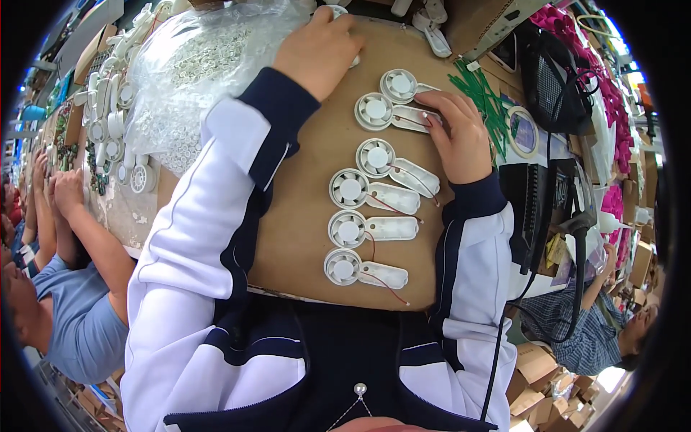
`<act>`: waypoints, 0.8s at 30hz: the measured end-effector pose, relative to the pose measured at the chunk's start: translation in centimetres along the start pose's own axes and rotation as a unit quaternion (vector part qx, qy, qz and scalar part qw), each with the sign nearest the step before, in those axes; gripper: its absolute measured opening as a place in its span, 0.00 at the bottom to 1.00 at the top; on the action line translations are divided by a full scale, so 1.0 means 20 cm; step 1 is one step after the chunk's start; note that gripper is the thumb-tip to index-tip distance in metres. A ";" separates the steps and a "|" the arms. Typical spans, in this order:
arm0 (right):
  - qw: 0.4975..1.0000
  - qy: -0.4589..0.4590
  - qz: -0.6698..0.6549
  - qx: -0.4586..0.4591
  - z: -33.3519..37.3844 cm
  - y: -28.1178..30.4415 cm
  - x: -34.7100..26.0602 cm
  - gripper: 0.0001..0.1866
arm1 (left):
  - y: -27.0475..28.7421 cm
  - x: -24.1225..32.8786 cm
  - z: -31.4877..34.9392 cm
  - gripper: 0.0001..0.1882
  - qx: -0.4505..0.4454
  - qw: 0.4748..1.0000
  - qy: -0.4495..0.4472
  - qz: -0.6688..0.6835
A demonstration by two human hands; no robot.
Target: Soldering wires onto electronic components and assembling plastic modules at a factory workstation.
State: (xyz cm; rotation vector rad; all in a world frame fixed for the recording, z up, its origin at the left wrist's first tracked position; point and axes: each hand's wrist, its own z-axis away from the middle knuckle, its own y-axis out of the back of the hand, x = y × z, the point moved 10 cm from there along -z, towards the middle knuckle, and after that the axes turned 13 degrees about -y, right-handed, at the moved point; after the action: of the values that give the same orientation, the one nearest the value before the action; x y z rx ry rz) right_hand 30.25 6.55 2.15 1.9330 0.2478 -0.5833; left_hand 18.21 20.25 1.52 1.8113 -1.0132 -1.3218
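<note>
Several white handheld-fan housings, such as the one at the near end (342, 267), lie in a column on brown cardboard (295, 237). Each has a round head with fan blades and an open handle; thin red wires trail from several. My right hand (464, 140) is at the far end of the column, fingers and thumb closed about the handle of the second-farthest fan housing (375, 110). Beside it lies the farthest fan housing (399, 85). Farther off and to the left, my left hand (320, 52) is closed over a white fan housing (337, 10), mostly hidden beneath it.
A clear plastic bag of small white parts (194, 86) stands left of the cardboard. Green strips (484, 101), a tape roll (523, 132) and a black box-shaped device (524, 209) with cables lie to the right. Other people sit at both sides, one in a blue shirt (83, 331).
</note>
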 end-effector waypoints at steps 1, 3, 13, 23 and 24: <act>1.000 -0.001 -0.012 -0.008 0.00 0.00 0.00 0.15 | -0.02 -0.03 -0.04 0.14 0.013 0.999 0.015 0.046; 0.999 -0.007 -0.036 -0.020 0.02 -0.01 0.00 0.14 | -0.06 -0.08 -0.13 0.14 0.039 0.989 0.041 0.138; 0.999 0.030 0.012 -0.019 0.07 -0.01 -0.05 0.17 | -0.08 -0.08 -0.50 0.12 0.013 0.898 0.052 0.437; 0.998 0.008 -0.024 0.060 0.06 0.05 -0.05 0.16 | -0.10 0.13 -0.32 0.19 -0.116 0.855 0.090 0.498; 0.996 0.003 -0.033 0.084 0.06 0.07 -0.05 0.15 | -0.13 0.18 -0.27 0.21 -0.142 0.833 0.096 0.527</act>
State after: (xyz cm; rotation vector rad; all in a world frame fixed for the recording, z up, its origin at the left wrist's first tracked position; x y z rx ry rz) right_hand 29.73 4.93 3.36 2.0965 0.2756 -0.6597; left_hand 24.59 18.69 -0.79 0.8397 -1.3122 -0.5265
